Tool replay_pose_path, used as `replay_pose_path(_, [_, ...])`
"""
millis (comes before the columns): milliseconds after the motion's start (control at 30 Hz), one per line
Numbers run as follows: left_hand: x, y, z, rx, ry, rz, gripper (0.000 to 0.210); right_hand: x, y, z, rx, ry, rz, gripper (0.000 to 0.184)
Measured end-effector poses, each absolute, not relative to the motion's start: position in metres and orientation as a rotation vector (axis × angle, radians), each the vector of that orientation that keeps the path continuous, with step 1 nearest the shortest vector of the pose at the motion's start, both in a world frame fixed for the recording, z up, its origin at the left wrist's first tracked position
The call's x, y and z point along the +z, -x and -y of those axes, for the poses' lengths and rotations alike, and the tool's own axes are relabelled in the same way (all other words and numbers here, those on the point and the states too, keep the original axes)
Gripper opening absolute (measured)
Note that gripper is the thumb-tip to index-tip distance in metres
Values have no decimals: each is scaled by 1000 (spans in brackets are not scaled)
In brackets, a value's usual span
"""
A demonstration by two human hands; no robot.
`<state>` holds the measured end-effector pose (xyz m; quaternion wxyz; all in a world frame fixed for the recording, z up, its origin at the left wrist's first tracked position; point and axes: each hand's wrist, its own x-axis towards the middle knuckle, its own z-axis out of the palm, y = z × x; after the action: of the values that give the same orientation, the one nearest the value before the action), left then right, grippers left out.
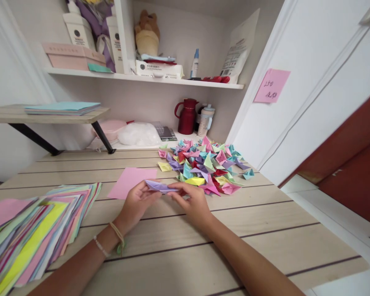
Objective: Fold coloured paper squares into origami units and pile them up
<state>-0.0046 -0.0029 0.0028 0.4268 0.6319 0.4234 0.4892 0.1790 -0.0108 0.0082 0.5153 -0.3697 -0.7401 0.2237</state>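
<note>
A folded purple paper boat is held level above the table between both my hands. My left hand pinches its left end, fingers behind and thumb in front. On the other end, my right hand is closed with its fingertips and thumb. Just behind my left hand lies a flat pink paper sheet. Beyond my right hand is a heap of folded paper boats in pink, purple, blue, green, yellow and red.
A fanned stack of coloured paper covers the table's left side. Behind it stands a small raised shelf bearing blue sheets. A red jug and a tumbler stand at the back. A pink note hangs on the right wall.
</note>
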Motion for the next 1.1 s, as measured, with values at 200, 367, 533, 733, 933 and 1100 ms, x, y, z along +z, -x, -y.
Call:
replay_pose_path(200, [-10, 28, -12, 1071, -2362, -1542, 65, 21, -213, -4, 32, 1272, 1504, 28])
replay_pose_path(367, [-19, 34, -19, 920, -2346, -1750, 42, 24, -233, -16, -247, 1542, 1342, 34])
replay_pose_path(533, [-8, 31, -15, 1140, -2340, -1725, 26, 21, -220, -10, -232, 1440, 1418, 33])
replay_pose_path(733, [1, 18, 1, 1313, -2516, -1436, 25, 13, -193, 8, 280, 1126, 2023, 53])
replay_pose_path(933, [3, 7, 17, 1401, -2686, -1094, 33, 7, -179, 9, 635, 1043, 1962, 23])
replay_pose_path(1100, [0, 12, 4, 1814, -2051, -1453, 77, 13, -189, 0, 751, 1058, 1515, 19])
